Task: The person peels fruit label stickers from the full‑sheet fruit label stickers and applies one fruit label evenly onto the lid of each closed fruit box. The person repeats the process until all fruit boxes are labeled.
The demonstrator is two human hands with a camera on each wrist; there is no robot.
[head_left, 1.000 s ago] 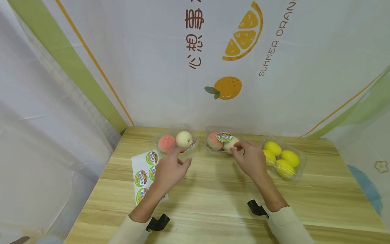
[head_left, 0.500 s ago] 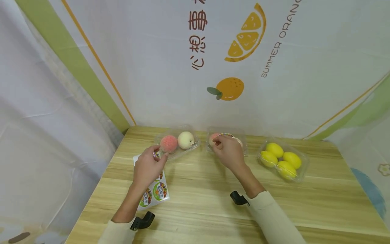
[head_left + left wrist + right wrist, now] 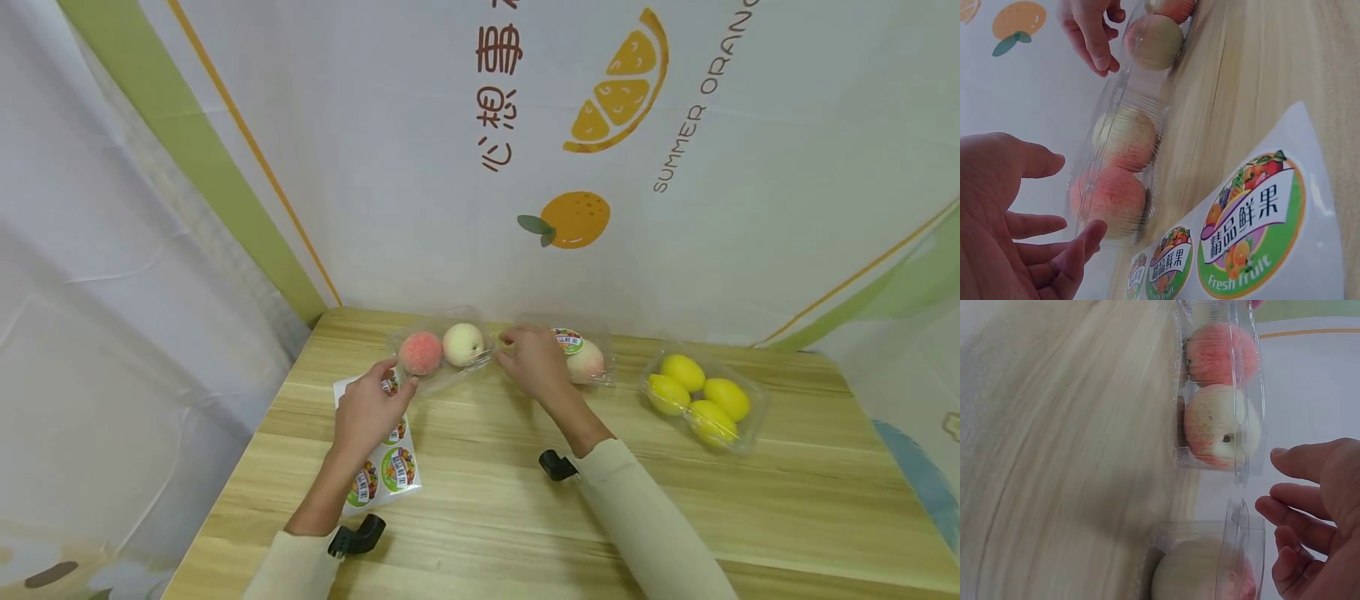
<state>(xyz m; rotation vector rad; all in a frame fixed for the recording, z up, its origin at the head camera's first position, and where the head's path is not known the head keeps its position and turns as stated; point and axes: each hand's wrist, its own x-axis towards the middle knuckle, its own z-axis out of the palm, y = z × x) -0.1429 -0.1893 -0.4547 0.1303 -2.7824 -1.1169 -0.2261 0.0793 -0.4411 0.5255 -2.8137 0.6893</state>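
My left hand is by the left end of a clear plastic box, above a sheet of round fruit stickers. Its fingers are loosely bent and hold nothing; whether a fingertip touches the box I cannot tell. Inside this box sit a pink peach and a pale peach. Near the box's right end is my right hand, fingers relaxed and apart from it in the right wrist view. Partly behind that hand stands a second peach box, with an oval-looking sticker on its lid.
A clear box of several yellow lemons stands on the right of the wooden table. Behind the table's back edge hangs a white cloth printed with oranges and lettering.
My right hand has moved left from the stickered peach box toward the left box. My left hand has drawn back to the left, over the sticker sheet, then stayed about there.
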